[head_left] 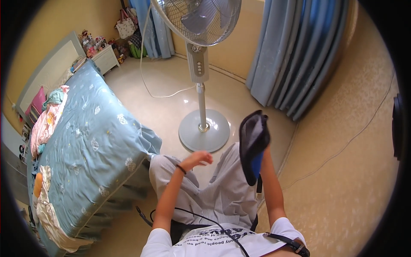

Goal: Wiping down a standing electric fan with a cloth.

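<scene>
My right hand [266,155], mostly hidden behind it, holds up a floppy fabric piece [253,143] with black edges, a grey mesh-like face and a blue side. Whether it is a pouch or a cap I cannot tell. A short dark strap [259,186] hangs below it. My left hand [198,159] hovers over my lap with its fingers loosely bent and apart, holding nothing. It wears a dark band at the wrist. Just beyond it stands the round grey base [204,130] of a pedestal fan.
The fan's caged head [205,21] rises ahead, its white cord [150,92] looping to the left. A bed [90,141] with a blue-green cover runs along the left. Blue curtains [295,55] hang at the right. A black cable [197,216] crosses my lap; a thin cord [342,147] runs along the right wall.
</scene>
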A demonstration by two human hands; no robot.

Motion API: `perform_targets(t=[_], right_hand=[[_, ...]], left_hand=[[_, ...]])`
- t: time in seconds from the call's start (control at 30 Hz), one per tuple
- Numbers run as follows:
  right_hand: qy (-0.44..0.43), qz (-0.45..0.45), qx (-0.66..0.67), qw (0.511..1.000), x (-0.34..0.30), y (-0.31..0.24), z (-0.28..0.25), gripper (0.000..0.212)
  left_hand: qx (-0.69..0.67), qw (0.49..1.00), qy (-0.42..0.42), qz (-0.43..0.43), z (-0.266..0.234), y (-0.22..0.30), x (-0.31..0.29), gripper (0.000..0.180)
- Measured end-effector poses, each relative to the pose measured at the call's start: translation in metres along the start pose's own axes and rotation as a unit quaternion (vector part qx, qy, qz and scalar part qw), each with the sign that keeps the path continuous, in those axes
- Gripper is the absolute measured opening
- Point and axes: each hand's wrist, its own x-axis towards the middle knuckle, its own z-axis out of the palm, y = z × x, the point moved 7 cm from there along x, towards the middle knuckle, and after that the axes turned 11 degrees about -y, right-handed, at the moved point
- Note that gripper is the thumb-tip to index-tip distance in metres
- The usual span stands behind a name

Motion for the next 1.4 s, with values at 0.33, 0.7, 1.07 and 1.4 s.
perform_targets(t=[0.33, 0.7, 1.07, 1.4], right_hand=[[0.258, -0.016, -0.090, 0.962, -0.037, -0.019, -0.017, 0.031], [0.408, 0.024, -0.178, 0.895, -0.064, -0.044, -0.042, 0.031], [0.421, 0.135, -0.200, 0.874, 0.000, -0.005, -0.087, 0.036], [0.365, 0.160, -0.204, 0.894, 0.021, -0.017, -0.063, 0.041]], left_hand=[[0.086, 0.942, -0.113, -0.303, 0.057, -0.331, -0.035, 0.030], [-0.059, 0.950, -0.071, -0.299, 0.051, -0.307, -0.026, 0.042], [0.283, 0.825, 0.224, -0.434, -0.239, -0.231, -0.034, 0.041], [0.332, 0.808, 0.230, -0.429, -0.241, -0.192, 0.001, 0.041]])
